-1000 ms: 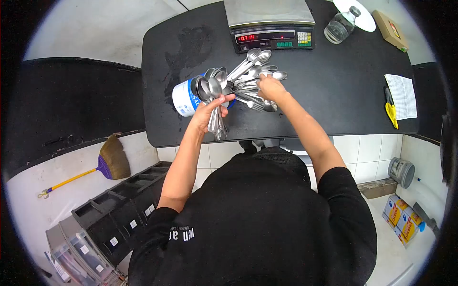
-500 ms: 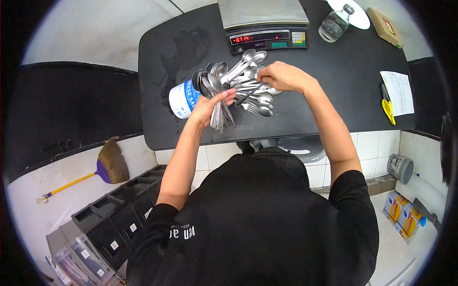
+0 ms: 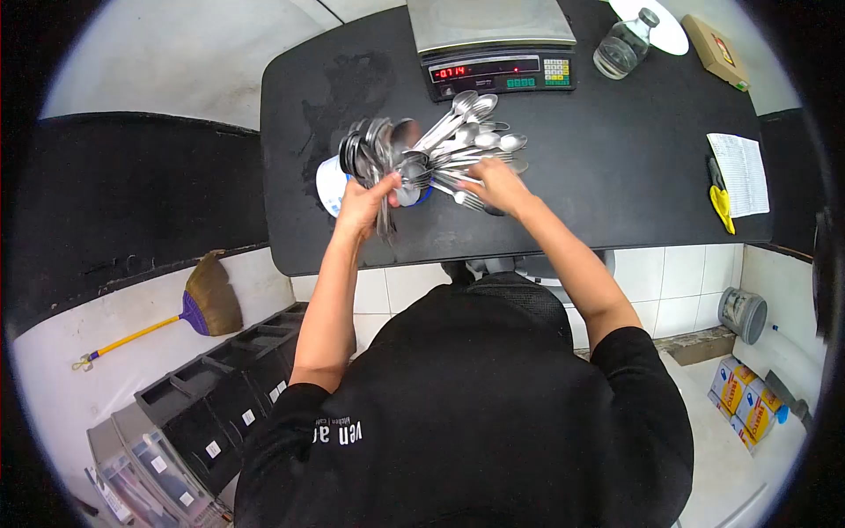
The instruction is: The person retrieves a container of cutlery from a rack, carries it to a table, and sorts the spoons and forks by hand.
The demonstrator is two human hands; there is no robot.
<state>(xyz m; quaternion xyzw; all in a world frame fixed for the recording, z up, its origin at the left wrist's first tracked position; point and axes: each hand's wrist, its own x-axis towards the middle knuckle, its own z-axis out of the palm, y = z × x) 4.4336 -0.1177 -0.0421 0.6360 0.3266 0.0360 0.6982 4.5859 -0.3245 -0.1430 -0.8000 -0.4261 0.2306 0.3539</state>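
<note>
My left hand (image 3: pixel 359 209) is closed around a bunch of metal spoons (image 3: pixel 377 154), bowls up and handles hanging below the fist. Behind it a white tub (image 3: pixel 329 187) with a blue rim lies on its side, mostly covered by the hand and spoons. To the right, a loose pile of forks and spoons (image 3: pixel 466 139) is spread on the black table (image 3: pixel 616 176). My right hand (image 3: pixel 500 187) is over the near side of this pile, fingertips bent together among the handles. Whatever they pinch is hidden. A fork (image 3: pixel 468 201) lies just below those fingers.
A digital scale (image 3: pixel 497 70) stands at the back, its display lit red. Further right are a glass bottle (image 3: pixel 623 46), a white plate (image 3: pixel 673 35) and a cardboard box (image 3: pixel 715 53). A written sheet (image 3: pixel 739 174) and a yellow-black item (image 3: pixel 722 209) lie at the right edge.
My right hand has come down and nearer to me, from the pile's upper right to its near side. My left hand has shifted slightly left with its spoons.
</note>
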